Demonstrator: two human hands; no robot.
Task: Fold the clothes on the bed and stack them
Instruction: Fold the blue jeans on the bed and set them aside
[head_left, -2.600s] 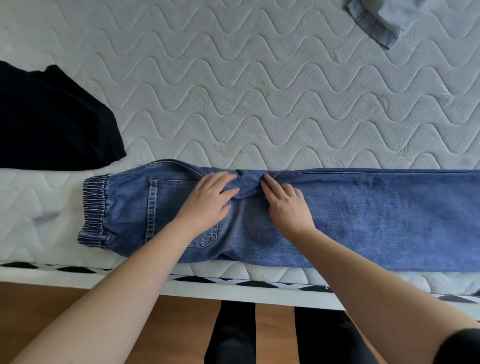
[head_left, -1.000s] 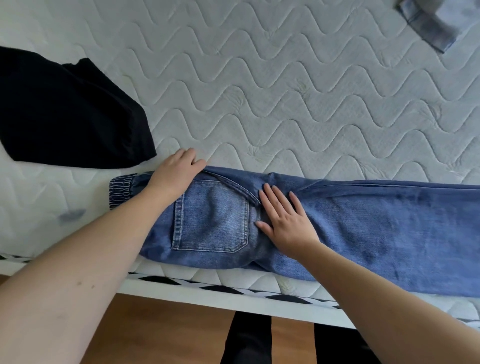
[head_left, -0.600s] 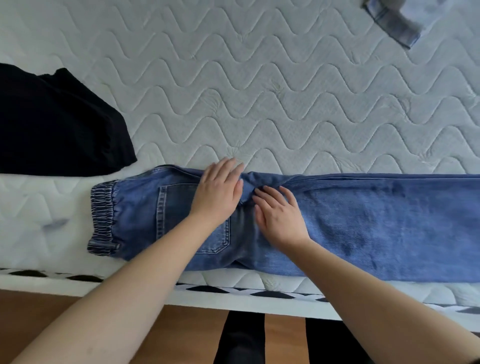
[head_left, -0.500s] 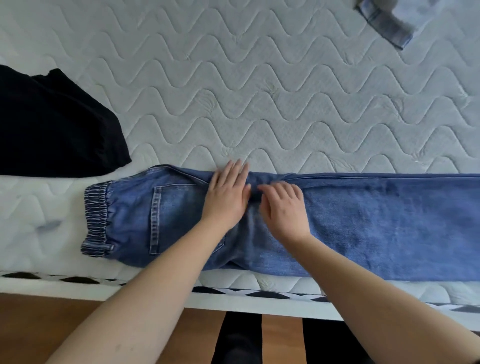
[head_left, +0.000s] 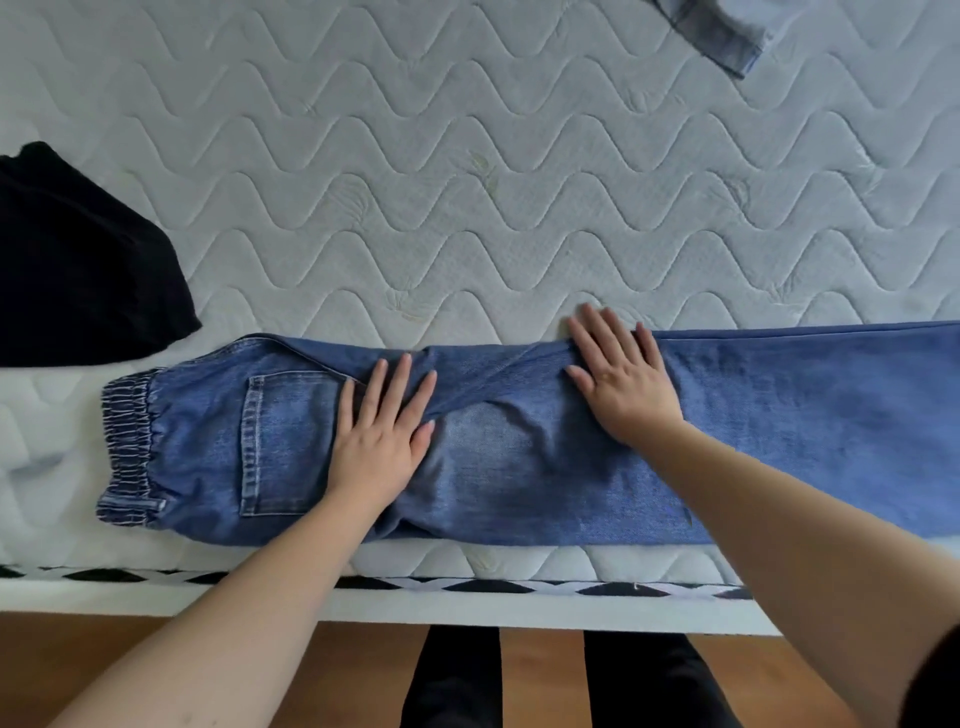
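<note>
Both hands flat, palms down on the blue jeans (head_left: 519, 447). Left hand (head_left: 382, 431): fingers straight, slightly spread, pressing next to the back pocket (head_left: 283, 441). Right hand (head_left: 621, 382): fingers straight and spread, pressing at the far edge of the legs, fingertips reaching the mattress (head_left: 467, 182). Neither hand grips anything. Jeans lie lengthwise along the near edge of the bed, elastic waistband (head_left: 127, 447) to the left, legs running out of view right. Count: 1 jeans, 1 black garment (head_left: 78, 260) far left, 1 light denim piece (head_left: 722, 31) top right.
</note>
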